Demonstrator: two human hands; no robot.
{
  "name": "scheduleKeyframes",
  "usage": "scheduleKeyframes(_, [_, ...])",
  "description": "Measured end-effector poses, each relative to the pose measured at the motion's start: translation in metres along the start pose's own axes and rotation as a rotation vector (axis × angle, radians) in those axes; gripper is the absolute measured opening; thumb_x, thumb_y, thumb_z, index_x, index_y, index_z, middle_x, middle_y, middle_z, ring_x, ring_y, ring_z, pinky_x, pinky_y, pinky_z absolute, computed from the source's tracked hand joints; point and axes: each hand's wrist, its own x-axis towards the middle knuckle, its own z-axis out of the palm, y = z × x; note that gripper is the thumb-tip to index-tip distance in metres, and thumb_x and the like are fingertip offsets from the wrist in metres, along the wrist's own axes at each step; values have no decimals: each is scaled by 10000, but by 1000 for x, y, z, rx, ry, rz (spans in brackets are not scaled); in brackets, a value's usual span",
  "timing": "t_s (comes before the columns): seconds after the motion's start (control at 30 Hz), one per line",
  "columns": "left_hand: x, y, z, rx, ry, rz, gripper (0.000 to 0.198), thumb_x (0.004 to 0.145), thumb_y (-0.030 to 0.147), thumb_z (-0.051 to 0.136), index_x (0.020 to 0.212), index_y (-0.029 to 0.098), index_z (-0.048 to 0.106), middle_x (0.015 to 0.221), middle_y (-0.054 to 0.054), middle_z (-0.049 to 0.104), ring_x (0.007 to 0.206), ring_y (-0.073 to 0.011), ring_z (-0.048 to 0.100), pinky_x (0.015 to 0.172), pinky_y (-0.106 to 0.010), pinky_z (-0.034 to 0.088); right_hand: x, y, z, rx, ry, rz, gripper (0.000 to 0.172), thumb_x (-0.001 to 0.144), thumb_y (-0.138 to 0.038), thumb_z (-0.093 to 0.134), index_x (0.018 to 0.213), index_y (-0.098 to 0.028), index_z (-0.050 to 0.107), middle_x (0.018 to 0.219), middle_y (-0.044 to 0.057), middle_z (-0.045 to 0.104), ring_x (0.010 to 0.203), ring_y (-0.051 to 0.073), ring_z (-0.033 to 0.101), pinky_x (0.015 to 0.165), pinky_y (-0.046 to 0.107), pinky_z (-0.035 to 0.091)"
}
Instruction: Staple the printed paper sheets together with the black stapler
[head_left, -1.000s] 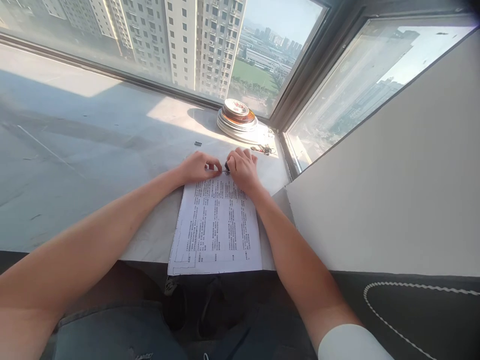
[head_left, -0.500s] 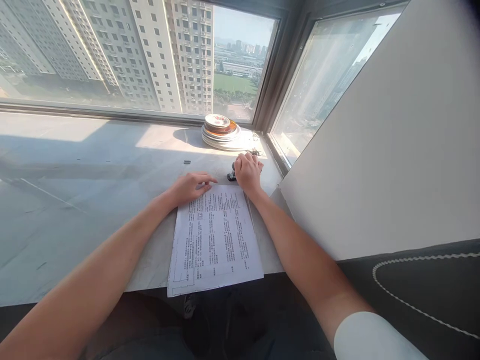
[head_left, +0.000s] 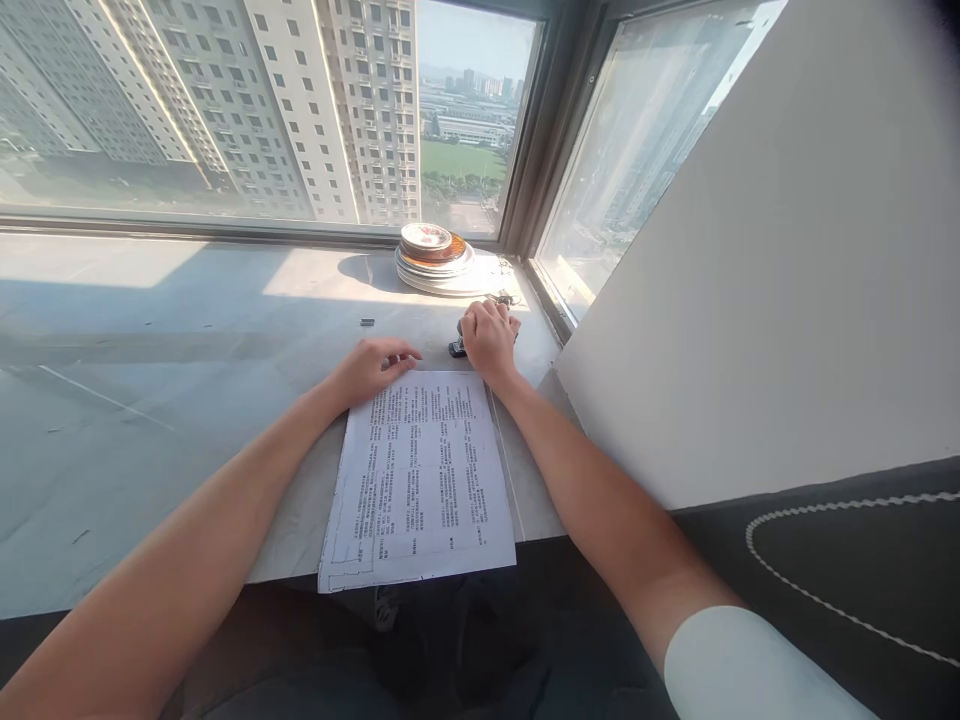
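A sheaf of printed paper (head_left: pixel 420 480) lies on the stone sill, its near end hanging past the front edge. My left hand (head_left: pixel 371 370) rests on its upper left corner with the fingers stretched out and the thumb apart. Just beyond the paper's upper right corner, my right hand (head_left: pixel 489 338) is closed over a black stapler (head_left: pixel 457 349). Most of the stapler is hidden under the palm, and only its dark end shows to the left. The stapler stands apart from the paper's top edge.
A stack of plates (head_left: pixel 435 270) stands in the window corner, with small dark items (head_left: pixel 504 298) beside it. A short grey strip of staples (head_left: pixel 367 322) lies left of my hands. A white panel (head_left: pixel 750 300) slants up on the right, above a twisted cord (head_left: pixel 780 580).
The view has shifted slightly. The near end of the paper has swung a little to the left. Both hands keep nearly the same places, the right one still on the stapler.
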Motion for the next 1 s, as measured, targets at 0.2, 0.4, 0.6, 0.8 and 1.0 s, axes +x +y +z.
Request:
scheduleKeyframes(0.2, [2, -7, -7, -186, 357, -191, 432, 1046, 495, 396, 1047, 198, 710, 786, -39, 703, 692, -165, 608, 718, -301, 498, -1, -1, -3, 35, -6, -1, 318, 1041, -238, 272, 751, -224, 403, 900, 52, 566, 964, 243, 521, 881, 403, 340])
scheduleKeyframes(0.4, [2, -11, -8, -138, 344, -238, 417, 1017, 484, 431, 891, 197, 705, 726, -33, 676, 653, -164, 556, 653, -287, 437, -1, -3, -7, 58, -16, 18, 302, 1028, -222, 297, 734, -225, 366, 873, 52, 542, 962, 249, 518, 882, 414, 345])
scheduleKeyframes(0.6, [3, -11, -10, -236, 454, -257, 571, 1008, 666, 381, 846, 213, 691, 696, -42, 653, 608, -156, 535, 592, -296, 422, -2, -3, -7, 84, -4, 18, 298, 1019, -227, 295, 726, -227, 352, 859, 52, 541, 944, 246, 514, 889, 419, 359])
scheduleKeyframes(0.8, [0, -13, -14, -447, 594, -324, 858, 938, 866, 109, 698, 231, 633, 503, -41, 548, 422, -131, 446, 427, -312, 333, -2, -3, -7, 96, -5, 18, 309, 1023, -224, 288, 719, -226, 335, 855, 47, 535, 939, 237, 508, 903, 417, 367])
scheduleKeyframes(1.0, [1, -9, -10, -459, 403, -301, 854, 923, 886, 181, 669, 220, 652, 530, -61, 613, 452, -142, 543, 449, -302, 402, -2, -2, -6, 123, 5, 20, 306, 1020, -231, 303, 718, -224, 354, 857, 48, 537, 944, 241, 508, 917, 428, 366])
